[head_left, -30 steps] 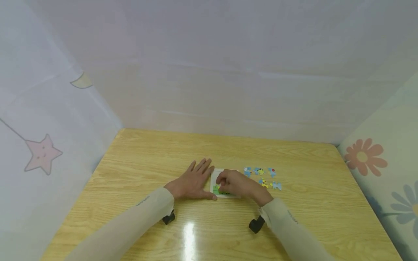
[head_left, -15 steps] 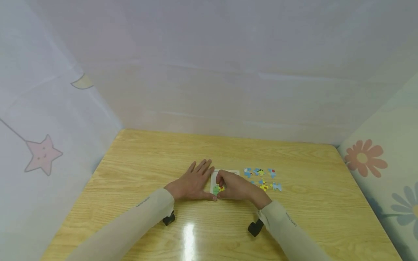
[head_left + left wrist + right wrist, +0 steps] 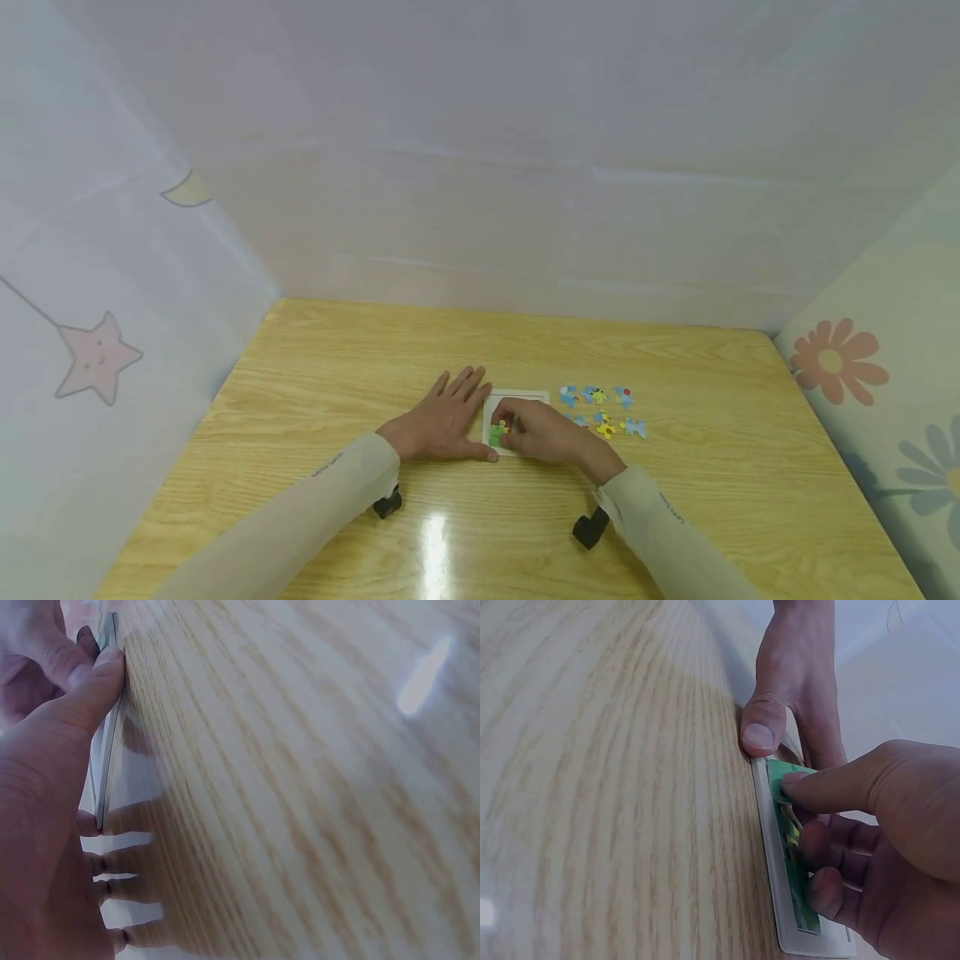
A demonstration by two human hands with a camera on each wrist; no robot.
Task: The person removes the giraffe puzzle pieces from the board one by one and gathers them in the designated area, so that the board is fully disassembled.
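Note:
A small white puzzle tray (image 3: 517, 392) lies on the table, with green puzzle pieces in its near part. My left hand (image 3: 442, 421) rests flat with spread fingers along the tray's left edge. Its thumb touches the near left corner. Over the tray is my right hand (image 3: 551, 432), fingers curled, pinching a green and yellow puzzle piece (image 3: 496, 435) near the left end. In the right wrist view the thumb (image 3: 799, 787) is on the green piece, while the curled fingers hide part of the row. The left wrist view shows the tray (image 3: 109, 761) edge-on.
Right of the tray lie several loose puzzle pieces, among them a yellow one (image 3: 605, 426), a light blue one (image 3: 635, 428) and a blue one with a red spot (image 3: 624, 396). The wooden table (image 3: 375, 358) has pale curtains behind and on both sides.
My right hand has stayed over the tray, its fingers shifting slightly left around the green piece's corner. More of the green piece shows than half a second ago. The left hand has not moved.

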